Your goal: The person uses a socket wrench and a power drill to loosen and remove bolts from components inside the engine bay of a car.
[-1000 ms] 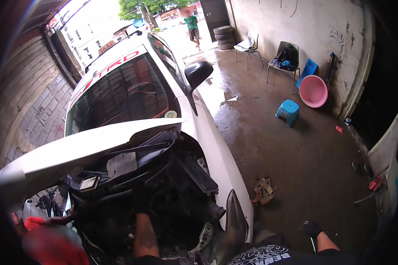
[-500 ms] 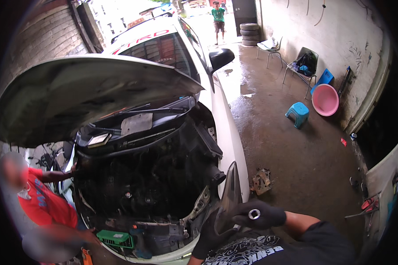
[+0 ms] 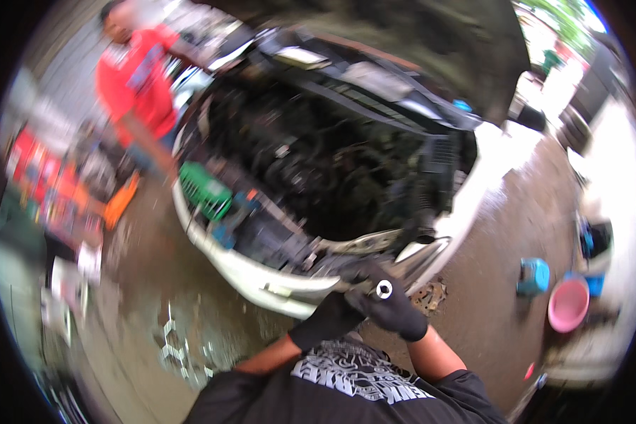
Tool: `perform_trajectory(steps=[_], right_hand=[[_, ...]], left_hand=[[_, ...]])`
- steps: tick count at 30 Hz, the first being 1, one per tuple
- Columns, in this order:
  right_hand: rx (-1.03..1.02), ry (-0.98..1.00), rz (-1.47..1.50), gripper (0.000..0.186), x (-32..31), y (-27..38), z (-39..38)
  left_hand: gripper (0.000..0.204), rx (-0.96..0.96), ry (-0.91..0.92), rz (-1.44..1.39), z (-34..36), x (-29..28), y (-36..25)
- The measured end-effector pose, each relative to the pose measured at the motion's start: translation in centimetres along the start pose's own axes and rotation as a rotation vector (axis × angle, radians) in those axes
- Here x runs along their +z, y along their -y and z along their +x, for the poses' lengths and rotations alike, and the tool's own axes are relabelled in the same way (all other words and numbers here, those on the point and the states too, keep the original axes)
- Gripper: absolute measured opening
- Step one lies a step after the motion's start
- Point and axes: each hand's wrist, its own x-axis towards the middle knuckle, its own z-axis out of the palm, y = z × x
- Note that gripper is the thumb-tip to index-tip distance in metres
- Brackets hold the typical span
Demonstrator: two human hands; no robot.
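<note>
The right hand (image 3: 397, 309) grips a silver ring-ended tool (image 3: 379, 292); whether the left hand (image 3: 330, 319) grips anything I cannot tell.

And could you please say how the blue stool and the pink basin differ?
The stool is blue, while the basin is pink. The stool has a flat seat above legs; the basin is a round, open bowl. The basin looks larger than the stool in this view. Both are over to the person's right.
</note>
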Motion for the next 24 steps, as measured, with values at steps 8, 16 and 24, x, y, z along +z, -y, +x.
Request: perform_trajectory(steps=[8,16,24], right_hand=[[0.044,0.243,0.053,0.066,4.9,-4.0,6.3],[-0.045,0.485,-0.828,0.074,19.7,-16.8,18.8],[-0.299,0.683,-1.385,0.060,31.5,-28.3,33.7]], left_hand=[[0.023,-0.181,-0.605,-0.024,-9.0,-9.0,3.1],[0.028,-0.415,-0.751,-0.151,-17.2,-22.1,11.3],[0.038,-0.557,-0.810,0.062,-25.3,-33.5,17.7]])
